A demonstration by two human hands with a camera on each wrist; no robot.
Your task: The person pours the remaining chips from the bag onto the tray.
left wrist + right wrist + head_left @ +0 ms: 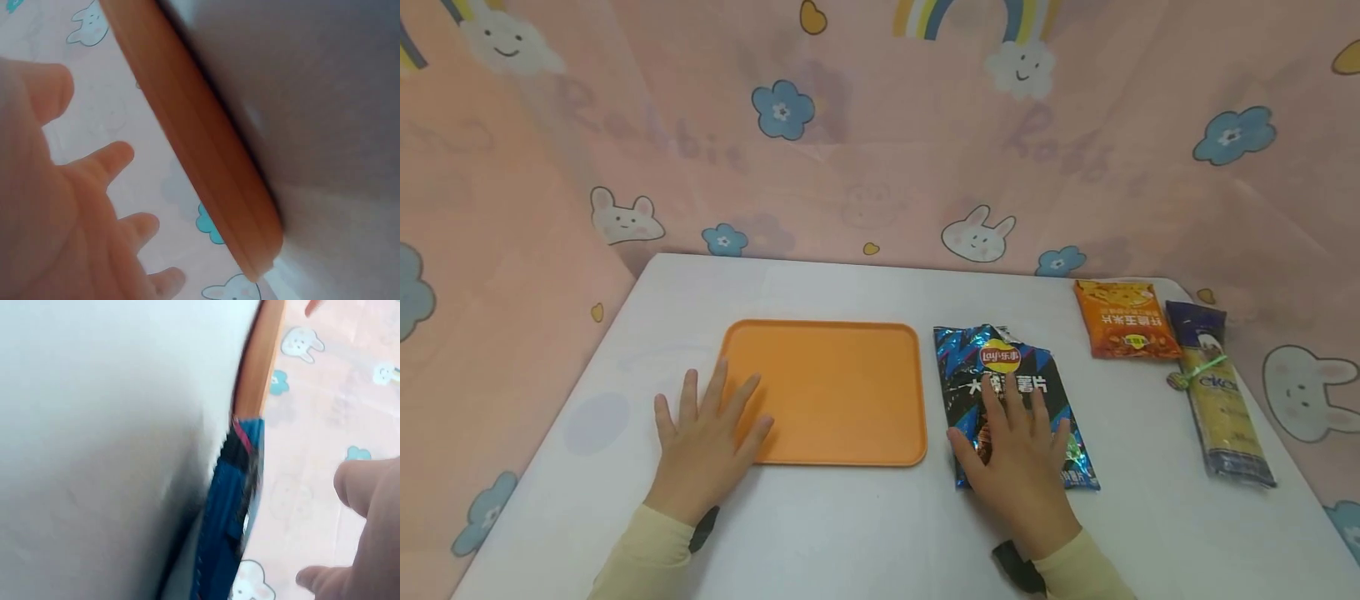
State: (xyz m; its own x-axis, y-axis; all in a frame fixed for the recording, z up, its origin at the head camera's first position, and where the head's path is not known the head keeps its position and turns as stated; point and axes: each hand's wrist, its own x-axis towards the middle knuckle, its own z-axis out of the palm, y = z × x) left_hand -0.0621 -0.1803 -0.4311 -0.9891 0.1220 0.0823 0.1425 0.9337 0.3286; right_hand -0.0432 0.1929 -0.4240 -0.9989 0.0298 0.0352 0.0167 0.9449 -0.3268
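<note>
My left hand (703,454) is spread over the left edge of an orange tray (842,392), its fingers straight and holding nothing. From the side, in the left wrist view, that hand's fingers (112,159) stand apart from the tray wall (206,150). My right hand (1018,471) spreads its straight fingers above a dark blue and black bag of potato chips (1000,358), which lies flat just right of the tray. The hand covers the bag's lower middle. In the right wrist view there is a gap between the bag (228,506) and the fingers (359,487).
At the back right of the white table (850,533) lies an orange snack bag (1127,321). Right of it is a long yellow and blue packet (1221,408), with a small lollipop (1183,379) across its left edge. A pink patterned cloth (880,167) rises behind.
</note>
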